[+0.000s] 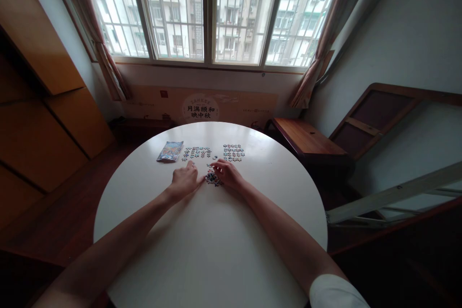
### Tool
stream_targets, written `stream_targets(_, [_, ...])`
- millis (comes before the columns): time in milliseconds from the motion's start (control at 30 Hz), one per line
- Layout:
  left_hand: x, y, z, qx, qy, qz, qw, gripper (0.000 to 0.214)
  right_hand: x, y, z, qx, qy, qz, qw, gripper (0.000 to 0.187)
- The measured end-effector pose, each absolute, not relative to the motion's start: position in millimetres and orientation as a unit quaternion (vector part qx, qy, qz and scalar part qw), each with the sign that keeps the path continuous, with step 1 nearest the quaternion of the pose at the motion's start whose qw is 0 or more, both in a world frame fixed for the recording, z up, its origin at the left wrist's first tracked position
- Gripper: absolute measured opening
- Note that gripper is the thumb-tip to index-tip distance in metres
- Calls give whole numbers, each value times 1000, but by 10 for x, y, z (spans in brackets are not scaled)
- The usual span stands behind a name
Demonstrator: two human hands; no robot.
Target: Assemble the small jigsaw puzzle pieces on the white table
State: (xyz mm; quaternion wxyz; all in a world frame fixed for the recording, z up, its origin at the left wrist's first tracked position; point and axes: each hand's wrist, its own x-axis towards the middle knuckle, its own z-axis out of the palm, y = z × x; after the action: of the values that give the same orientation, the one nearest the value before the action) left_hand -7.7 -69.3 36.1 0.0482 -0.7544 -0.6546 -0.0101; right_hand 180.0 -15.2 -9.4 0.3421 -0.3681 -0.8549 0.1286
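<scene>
My left hand (185,179) rests on a round white table (212,245), fingers curled, index finger reaching toward loose jigsaw pieces. My right hand (226,173) lies beside it with fingertips pinched over a small heap of jigsaw pieces (212,178) between the two hands. Whether either hand grips a piece is too small to make out. Just beyond the hands lie two laid-out groups of pieces, a left group (197,153) and a right group (233,152). A small printed packet (170,151) lies left of them.
A low wooden side table (306,137) stands to the right of the round table. Behind it is a barred window (209,9) with curtains. Wooden cabinets (43,106) line the left wall. A metal ladder rail (393,197) leans at the right.
</scene>
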Motion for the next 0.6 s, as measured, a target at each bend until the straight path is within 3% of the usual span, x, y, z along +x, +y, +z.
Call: stream_targets(600, [-169,-603,288,-752,-658,-24,13,79,1793,-142,-97,-370,-857,122,337,24])
